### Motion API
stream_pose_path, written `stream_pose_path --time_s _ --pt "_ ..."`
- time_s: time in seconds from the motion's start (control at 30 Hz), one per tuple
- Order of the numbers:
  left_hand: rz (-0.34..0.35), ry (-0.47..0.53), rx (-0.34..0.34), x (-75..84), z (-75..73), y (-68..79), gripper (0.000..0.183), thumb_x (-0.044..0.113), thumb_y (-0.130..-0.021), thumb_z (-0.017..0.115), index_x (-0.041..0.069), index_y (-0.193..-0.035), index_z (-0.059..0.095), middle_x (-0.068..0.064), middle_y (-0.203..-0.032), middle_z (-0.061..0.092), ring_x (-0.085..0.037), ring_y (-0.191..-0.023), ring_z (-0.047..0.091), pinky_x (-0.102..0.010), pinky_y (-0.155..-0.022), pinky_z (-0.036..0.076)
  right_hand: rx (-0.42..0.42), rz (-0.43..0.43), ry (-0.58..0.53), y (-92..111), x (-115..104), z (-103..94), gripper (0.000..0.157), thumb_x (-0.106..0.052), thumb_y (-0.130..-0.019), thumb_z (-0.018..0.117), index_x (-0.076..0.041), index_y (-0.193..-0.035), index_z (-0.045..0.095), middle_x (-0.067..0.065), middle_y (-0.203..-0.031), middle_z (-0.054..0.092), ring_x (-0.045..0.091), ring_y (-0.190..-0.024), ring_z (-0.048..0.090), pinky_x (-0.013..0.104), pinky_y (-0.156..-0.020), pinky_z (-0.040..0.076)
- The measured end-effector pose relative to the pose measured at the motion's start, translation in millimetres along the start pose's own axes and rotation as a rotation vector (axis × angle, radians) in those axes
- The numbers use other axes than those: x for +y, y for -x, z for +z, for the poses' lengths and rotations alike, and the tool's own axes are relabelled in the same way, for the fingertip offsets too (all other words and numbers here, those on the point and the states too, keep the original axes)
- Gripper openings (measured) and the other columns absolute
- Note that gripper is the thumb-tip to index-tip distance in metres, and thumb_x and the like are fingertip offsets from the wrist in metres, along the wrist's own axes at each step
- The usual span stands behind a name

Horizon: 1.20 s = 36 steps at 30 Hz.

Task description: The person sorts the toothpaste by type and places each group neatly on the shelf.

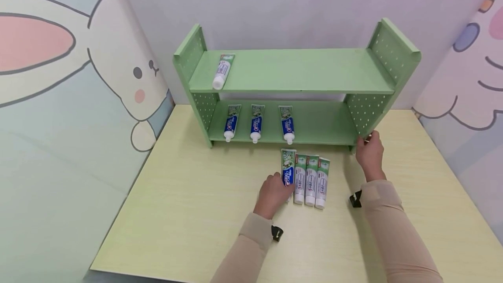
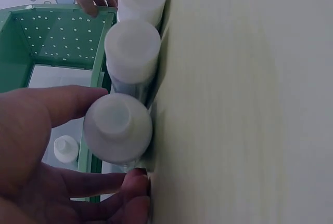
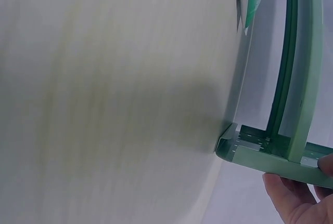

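Observation:
My left hand (image 1: 275,192) grips a blue-and-green toothpaste tube (image 1: 288,165) lying on the table. In the left wrist view, thumb and fingers go round it near its white cap (image 2: 117,128). Beside it on the right lie three white-and-green toothpaste tubes (image 1: 311,180) in a row, caps toward me. My right hand (image 1: 370,154) holds the lower front edge of the right side panel of a green two-tier shelf (image 1: 306,70). The right wrist view has the thumb and fingers on either side of that panel (image 3: 276,166).
Three blue-and-green toothpaste tubes (image 1: 256,122) lie spaced out on the lower tier, caps toward the front. One white-and-green tube (image 1: 223,71) lies at the left of the upper tier. The pale wooden table (image 1: 177,222) meets cartoon-printed walls (image 1: 59,152) at the sides.

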State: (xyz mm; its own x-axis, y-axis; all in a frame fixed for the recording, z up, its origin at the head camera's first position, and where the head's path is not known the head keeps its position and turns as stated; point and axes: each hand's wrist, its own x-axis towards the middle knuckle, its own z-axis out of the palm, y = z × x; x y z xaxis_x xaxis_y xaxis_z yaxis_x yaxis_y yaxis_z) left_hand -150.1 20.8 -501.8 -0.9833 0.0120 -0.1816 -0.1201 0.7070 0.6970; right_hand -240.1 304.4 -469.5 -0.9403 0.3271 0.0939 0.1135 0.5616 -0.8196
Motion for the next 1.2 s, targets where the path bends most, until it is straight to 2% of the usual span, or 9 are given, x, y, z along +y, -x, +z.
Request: stream_pose_path --time_s 0.2,0.53,0.8,1.2 --pt "0.007 -0.004 0.004 1.6 0.8 1.5 0.042 0.037 -0.085 0.071 -0.001 -0.097 0.059 -0.006 -0.078 0.051 -0.020 -0.063 0.050 -0.035 -0.052 0.041 -0.009 0.005 -0.005 0.3 -1.7 -0.4 0.048 -0.023 -0.105 0.031 0.009 -0.142 0.027 0.033 -0.133 0.041 0.045 -0.121 0.047 0.052 -0.091 0.046" --pt "0.015 -0.011 0.029 2.1 4.6 0.9 0.043 0.033 -0.085 0.071 -0.004 -0.101 0.059 -0.007 -0.078 0.051 -0.020 -0.063 0.051 -0.035 -0.052 0.043 -0.011 0.004 -0.009 -0.6 0.0 -0.5 0.049 -0.023 -0.105 0.031 0.009 -0.142 0.027 0.033 -0.133 0.041 0.045 -0.120 0.047 0.052 -0.091 0.046" --pt "-0.027 0.097 0.020 0.1 4.6 -0.6 0.040 0.030 -0.084 0.072 -0.002 -0.102 0.058 -0.007 -0.079 0.051 -0.020 -0.065 0.053 -0.034 -0.053 0.044 -0.010 0.006 -0.014 0.3 -0.9 -1.3 0.049 -0.022 -0.105 0.031 0.009 -0.141 0.028 0.033 -0.133 0.042 0.044 -0.120 0.047 0.052 -0.091 0.046" --pt "-0.037 0.228 0.004 0.4 -0.6 -0.5 0.034 0.023 -0.084 0.073 -0.001 -0.102 0.058 -0.005 -0.077 0.057 -0.017 -0.062 0.056 -0.031 -0.051 0.047 -0.004 0.002 -0.009 -0.8 0.9 -0.2 0.049 -0.023 -0.105 0.031 0.009 -0.141 0.028 0.033 -0.131 0.043 0.044 -0.119 0.048 0.052 -0.090 0.047"
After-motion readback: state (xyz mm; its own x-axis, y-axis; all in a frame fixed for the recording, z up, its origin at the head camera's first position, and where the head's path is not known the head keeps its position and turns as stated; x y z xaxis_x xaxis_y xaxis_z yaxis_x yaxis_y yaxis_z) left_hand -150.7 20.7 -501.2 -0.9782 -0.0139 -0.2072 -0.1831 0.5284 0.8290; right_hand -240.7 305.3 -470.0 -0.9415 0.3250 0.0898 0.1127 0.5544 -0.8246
